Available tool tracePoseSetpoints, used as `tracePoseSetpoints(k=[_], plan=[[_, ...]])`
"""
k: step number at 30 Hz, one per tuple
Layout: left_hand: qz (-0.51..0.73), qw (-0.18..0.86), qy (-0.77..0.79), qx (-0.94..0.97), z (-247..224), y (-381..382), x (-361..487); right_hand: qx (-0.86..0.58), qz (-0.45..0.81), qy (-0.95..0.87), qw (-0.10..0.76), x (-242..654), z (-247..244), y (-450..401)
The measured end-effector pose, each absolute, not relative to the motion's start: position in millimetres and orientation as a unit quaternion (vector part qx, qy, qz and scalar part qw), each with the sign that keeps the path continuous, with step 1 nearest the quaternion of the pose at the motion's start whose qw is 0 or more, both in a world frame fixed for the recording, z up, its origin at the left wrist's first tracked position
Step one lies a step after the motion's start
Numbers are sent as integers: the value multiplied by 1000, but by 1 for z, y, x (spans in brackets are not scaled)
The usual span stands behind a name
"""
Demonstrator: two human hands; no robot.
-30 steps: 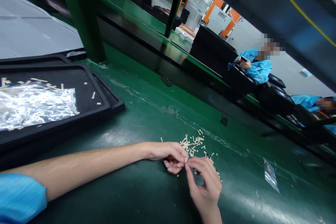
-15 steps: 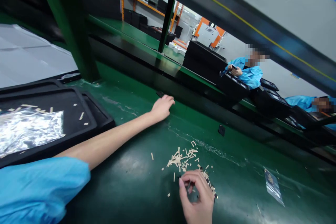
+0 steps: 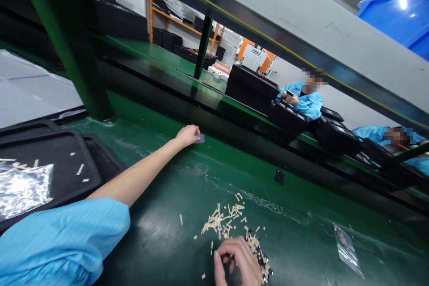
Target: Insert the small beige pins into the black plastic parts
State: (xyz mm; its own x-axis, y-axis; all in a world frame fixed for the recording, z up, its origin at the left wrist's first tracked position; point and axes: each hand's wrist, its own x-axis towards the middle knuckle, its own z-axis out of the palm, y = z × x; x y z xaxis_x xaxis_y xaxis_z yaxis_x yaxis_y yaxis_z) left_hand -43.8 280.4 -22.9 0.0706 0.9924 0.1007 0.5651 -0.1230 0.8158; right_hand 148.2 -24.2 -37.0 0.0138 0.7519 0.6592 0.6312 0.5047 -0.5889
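Far out near the back of the green table (image 3: pixel 150 241), the left hand (image 3: pixel 188 135) pinches a small flat grey piece (image 3: pixel 200 138); I can't tell if the piece touches the table. The right hand (image 3: pixel 238 260) is curled, thumb and finger close together, and I can't see if anything is between them. Right beside it lie little dark bits (image 3: pixel 264 268), and near it are scattered pale strips (image 3: pixel 214 222).
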Motion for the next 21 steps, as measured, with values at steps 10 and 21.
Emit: tracePoseSetpoints(k=[10, 21], plan=[[382, 612, 379, 579, -37, 81, 16, -617, 229, -537, 528, 158, -18, -28], [358, 730, 341, 471, -36, 22, 13, -660, 275, -492, 496, 156, -15, -26]])
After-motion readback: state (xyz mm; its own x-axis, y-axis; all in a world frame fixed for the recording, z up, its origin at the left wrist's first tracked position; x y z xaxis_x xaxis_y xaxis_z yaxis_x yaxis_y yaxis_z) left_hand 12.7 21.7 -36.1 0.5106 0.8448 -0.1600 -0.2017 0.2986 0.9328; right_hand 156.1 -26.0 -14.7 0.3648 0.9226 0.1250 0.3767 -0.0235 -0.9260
